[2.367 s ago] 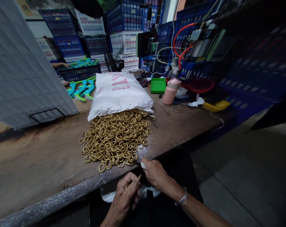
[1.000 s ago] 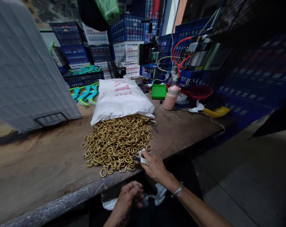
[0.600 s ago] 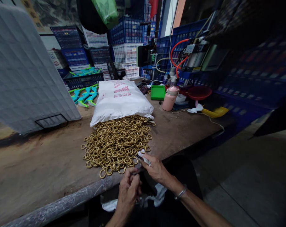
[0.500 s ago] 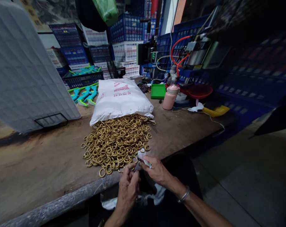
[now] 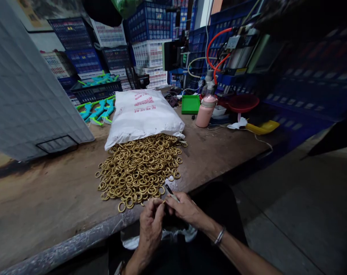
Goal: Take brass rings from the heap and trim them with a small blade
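In right hand, slim tool, pointing forward-left

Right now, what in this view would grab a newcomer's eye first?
Probably the heap of brass-coloured rings near the table's front edge, spilling out below a plump white sack. Just in front of it, the left hand and right hand meet. Bright red tubing curls at the back right.

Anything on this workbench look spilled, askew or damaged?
Gold rings lie loose in a heap at the near end of the white sack, some close to the front edge of the workbench. That looks like a spill, though it may be deliberate.
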### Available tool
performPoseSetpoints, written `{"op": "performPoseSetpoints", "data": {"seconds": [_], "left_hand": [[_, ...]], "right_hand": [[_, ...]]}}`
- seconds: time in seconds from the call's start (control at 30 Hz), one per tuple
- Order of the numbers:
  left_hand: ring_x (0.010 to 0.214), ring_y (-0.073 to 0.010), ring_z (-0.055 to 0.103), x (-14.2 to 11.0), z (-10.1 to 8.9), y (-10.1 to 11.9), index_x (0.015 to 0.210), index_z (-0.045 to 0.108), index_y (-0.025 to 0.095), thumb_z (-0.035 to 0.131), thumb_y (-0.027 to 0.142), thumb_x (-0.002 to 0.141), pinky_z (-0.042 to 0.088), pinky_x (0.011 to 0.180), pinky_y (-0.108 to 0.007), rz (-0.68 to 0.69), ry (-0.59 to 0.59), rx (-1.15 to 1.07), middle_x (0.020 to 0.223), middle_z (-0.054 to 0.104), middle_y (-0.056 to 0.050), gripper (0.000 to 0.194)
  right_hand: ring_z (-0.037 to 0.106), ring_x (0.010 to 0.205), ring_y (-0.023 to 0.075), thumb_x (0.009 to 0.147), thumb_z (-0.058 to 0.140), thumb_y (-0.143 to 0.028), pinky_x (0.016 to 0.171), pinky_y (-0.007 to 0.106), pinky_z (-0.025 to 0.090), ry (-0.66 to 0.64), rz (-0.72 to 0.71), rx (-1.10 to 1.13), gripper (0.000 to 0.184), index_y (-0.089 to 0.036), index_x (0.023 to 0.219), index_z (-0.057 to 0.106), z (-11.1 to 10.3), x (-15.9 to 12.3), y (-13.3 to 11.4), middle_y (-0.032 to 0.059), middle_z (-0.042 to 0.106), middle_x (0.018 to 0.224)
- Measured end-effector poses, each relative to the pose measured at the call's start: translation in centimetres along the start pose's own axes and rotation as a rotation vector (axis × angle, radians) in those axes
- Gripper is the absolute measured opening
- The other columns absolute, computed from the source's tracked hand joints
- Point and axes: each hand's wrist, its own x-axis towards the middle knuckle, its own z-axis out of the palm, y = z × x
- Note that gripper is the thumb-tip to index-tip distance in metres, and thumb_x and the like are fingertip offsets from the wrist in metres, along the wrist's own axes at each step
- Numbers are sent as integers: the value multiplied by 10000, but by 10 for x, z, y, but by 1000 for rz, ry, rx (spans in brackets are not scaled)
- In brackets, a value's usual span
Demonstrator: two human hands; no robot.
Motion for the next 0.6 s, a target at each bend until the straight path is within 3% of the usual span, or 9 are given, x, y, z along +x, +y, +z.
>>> {"op": "performPoseSetpoints", "data": {"seconds": [0.2, 0.4, 0.6], "left_hand": [[373, -54, 350, 2, 2, -13, 767, 558, 164, 592, 488, 676, 254, 366, -168, -247, 15, -166, 502, 485, 49, 338], [335, -46, 338, -1, -3, -14, 646, 498, 166, 552, 512, 705, 248, 331, -158, -287, -134, -199, 442, 434, 60, 355], [360, -36, 362, -4, -7, -15, 667, 498, 157, 568, 482, 711, 287, 343, -154, -277, -157, -359, 531, 490, 40, 336]], "right_hand": [[387, 529, 73, 818, 417, -388, 491, 172, 309, 91, -15, -96, 314, -156, 614, 470, 4, 3, -4, -39, 451, 559], [419, 562, 80, 792, 450, -325, 528, 172, 331, 82, -69, -139, 227, -149, 677, 537, 8, 0, -9, -41, 494, 581], [492, 611, 97, 820, 413, -333, 561, 180, 359, 61, -25, -60, 261, -145, 703, 553, 12, -1, -13, -18, 553, 627]]}}
